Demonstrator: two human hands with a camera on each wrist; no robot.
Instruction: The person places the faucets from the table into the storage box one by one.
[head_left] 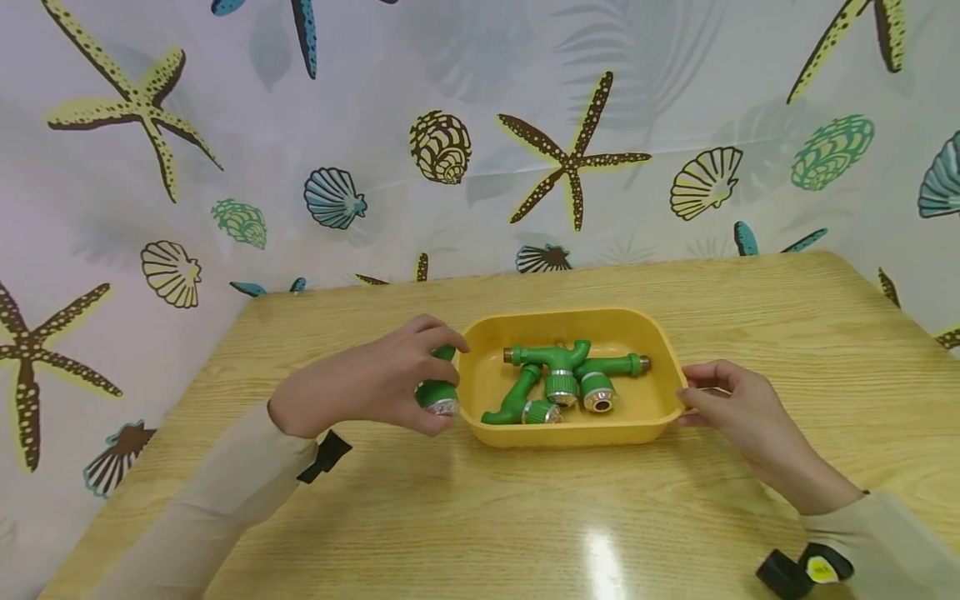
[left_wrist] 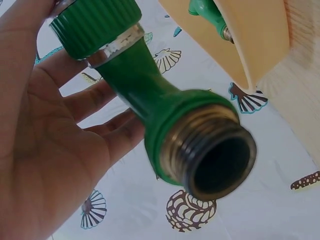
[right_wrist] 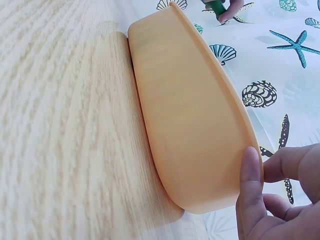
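My left hand (head_left: 401, 371) grips a green plastic tap (left_wrist: 137, 75) just off the left end of a yellow plastic basin (head_left: 570, 435). In the left wrist view the tap's open threaded brass end (left_wrist: 215, 155) faces the camera, and its ribbed green knob (left_wrist: 97, 25) lies by the thumb. At the basin's other end, my right hand (head_left: 738, 408) pinches the rim between thumb and fingers. Inside the basin lie three similar green taps: one at the lower left (head_left: 513, 404), one across the middle (head_left: 558, 358) and one toward the right (head_left: 611, 365).
The basin stands on a light wood-grain table (head_left: 525, 517). Behind and at both sides hangs a white cloth (head_left: 480, 225) printed with starfish and shells. Dark straps with black pieces (head_left: 326, 457) sit at both wrists.
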